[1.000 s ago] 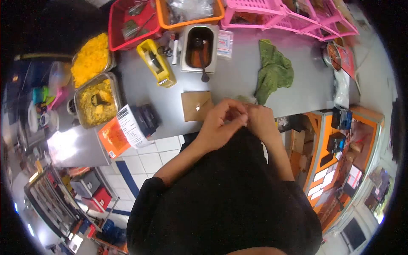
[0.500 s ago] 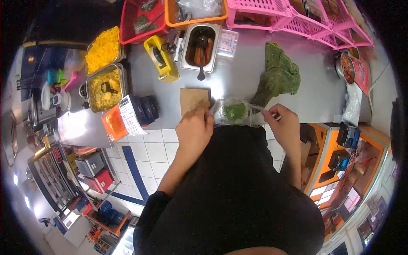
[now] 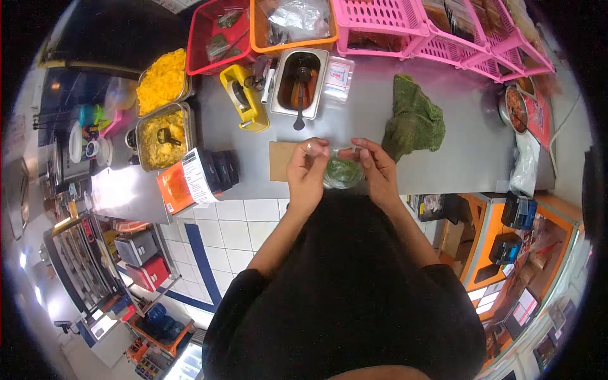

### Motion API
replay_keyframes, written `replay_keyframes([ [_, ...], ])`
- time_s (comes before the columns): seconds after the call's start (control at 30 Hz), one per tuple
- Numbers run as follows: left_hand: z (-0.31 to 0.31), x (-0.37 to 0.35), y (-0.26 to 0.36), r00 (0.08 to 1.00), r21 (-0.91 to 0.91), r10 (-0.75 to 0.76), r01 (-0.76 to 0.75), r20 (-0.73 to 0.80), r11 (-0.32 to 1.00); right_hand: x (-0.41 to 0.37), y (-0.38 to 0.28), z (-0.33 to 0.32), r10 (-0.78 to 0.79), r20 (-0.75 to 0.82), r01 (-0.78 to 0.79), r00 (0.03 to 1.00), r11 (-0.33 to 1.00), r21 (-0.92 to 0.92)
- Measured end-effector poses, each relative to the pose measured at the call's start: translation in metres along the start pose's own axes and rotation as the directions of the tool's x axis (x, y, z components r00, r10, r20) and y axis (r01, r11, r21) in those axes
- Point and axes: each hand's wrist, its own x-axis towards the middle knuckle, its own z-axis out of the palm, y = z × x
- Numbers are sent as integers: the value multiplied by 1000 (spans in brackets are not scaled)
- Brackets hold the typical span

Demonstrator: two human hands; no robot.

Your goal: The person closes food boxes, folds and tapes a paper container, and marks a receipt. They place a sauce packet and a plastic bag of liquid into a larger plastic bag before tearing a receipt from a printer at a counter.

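Observation:
At the counter's front edge, close to my body, lies a bundle of clear plastic with something green [image 3: 344, 172] inside; I cannot make out what the green content is. My left hand [image 3: 307, 174] pinches the plastic above the bundle's left side. On the other side my right hand [image 3: 380, 172] pinches it too, fingertips bent inward. The two hands are close together, with the plastic between them. Partly behind my left hand is a flat brown cardboard piece [image 3: 282, 161]. A crumpled green cloth [image 3: 415, 120] lies beyond my right hand.
A steel pan with a ladle [image 3: 299, 95], a yellow tape dispenser [image 3: 246, 98] and a small plastic packet [image 3: 339, 76] stand farther back. Two trays of yellow food [image 3: 163, 136] are at left. Red [image 3: 196, 38], orange [image 3: 256, 31] and pink baskets [image 3: 380, 19] line the back.
My hands have come together from either side of the bundle, now above it. The plastic that was pulled out sideways is gathered between them. The view has tilted slightly.

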Motion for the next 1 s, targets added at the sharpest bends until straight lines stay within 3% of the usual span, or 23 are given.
replay_keyframes([
  [0.07,3,8,-8,998,5,-66,66,-7,998,6,3,-2,17,10,-16,1000,1000,-17],
  [0.13,2,11,-17,991,8,-132,132,-7,991,14,12,-9,62,212,-98,975,982,163],
  [0.2,3,13,-19,989,288,-41,-1,139,958,16,9,-11,139,223,-167,965,979,114],
  [0.23,3,13,-12,950,173,-252,221,184,960,17,4,-10,220,232,-241,948,968,67],
  [0.37,0,20,-15,900,214,-322,267,294,940,21,-8,-8,338,197,-343,920,939,-10],
  [0.47,-3,19,-17,890,299,-283,178,357,938,23,-12,-11,385,196,-388,902,921,-22],
  [0.53,-5,18,-20,919,467,-3,-197,393,862,25,-5,-12,341,109,-343,934,939,3],
  [0.57,-5,18,-22,918,467,-3,-199,396,862,25,-1,-11,339,107,-341,935,940,4],
  [0.63,-5,18,-22,839,511,353,-535,414,672,25,5,-9,334,65,-340,940,932,124],
  [0.77,-4,12,-20,814,504,400,-577,421,643,24,7,-8,382,28,-382,924,913,144],
  [0.87,-5,10,-13,843,522,280,-511,459,683,23,12,-13,384,46,-387,922,917,96],
  [0.97,-4,16,-11,778,470,315,-593,544,653,25,8,-12,427,41,-428,903,903,25],
  [1.0,-2,16,-10,825,423,311,-521,472,741,25,1,-10,423,51,-426,905,901,81],
])
